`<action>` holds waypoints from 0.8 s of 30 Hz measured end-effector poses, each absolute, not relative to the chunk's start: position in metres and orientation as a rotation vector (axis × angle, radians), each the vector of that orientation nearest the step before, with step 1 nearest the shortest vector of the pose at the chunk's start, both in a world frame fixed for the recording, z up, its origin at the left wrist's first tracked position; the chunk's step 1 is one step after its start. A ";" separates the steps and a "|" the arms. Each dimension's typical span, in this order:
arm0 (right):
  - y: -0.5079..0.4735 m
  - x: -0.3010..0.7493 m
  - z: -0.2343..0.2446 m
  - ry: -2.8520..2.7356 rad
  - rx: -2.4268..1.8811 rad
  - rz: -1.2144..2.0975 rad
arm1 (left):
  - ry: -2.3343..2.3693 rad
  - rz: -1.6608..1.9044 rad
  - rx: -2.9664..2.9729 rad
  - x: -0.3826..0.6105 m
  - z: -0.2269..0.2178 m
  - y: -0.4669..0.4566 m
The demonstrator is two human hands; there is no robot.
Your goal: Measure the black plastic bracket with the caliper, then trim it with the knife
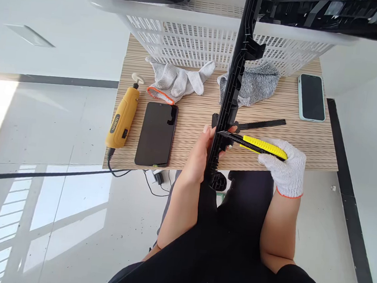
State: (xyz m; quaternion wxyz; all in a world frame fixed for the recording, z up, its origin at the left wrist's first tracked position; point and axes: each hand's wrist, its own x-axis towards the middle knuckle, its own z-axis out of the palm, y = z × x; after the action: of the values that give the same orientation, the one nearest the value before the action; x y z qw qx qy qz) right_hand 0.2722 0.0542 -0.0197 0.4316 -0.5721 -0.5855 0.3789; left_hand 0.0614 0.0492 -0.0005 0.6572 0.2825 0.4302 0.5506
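My bare left hand (197, 158) is wrapped round a long black plastic trim piece (229, 92), which stands up from my lap toward the top of the view. My right hand (288, 166), in a white knit glove, grips a yellow and black utility knife (264, 145). The knife points left, and its blade end meets or overlaps the edge of the black piece just above my left fingers; whether it cuts in, I cannot tell. Behind the piece, a thin black strip (263, 124) lies on the table.
A yellow rotary tool (123, 117) with a cord lies at the table's left, beside a dark phone (156, 134). A white glove (179, 82) and a grey cloth (258, 86) lie before a white basket (191, 41) holding black parts. Another phone (312, 98) rests at the right edge.
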 end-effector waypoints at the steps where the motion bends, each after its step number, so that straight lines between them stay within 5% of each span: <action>1: 0.054 0.272 -0.020 -1.456 -1.428 0.946 | 0.972 1.246 0.638 0.062 -0.001 0.049; 24: 0.054 0.270 -0.022 -1.503 -1.462 0.755 | 1.042 1.226 0.658 0.061 -0.009 0.048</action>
State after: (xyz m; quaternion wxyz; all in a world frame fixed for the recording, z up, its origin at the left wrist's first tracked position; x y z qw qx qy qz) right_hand 0.2696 0.0540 -0.0223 0.4406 -0.5889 -0.6055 0.3041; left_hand 0.0614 0.0484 -0.0086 0.6454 0.2890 0.4580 0.5387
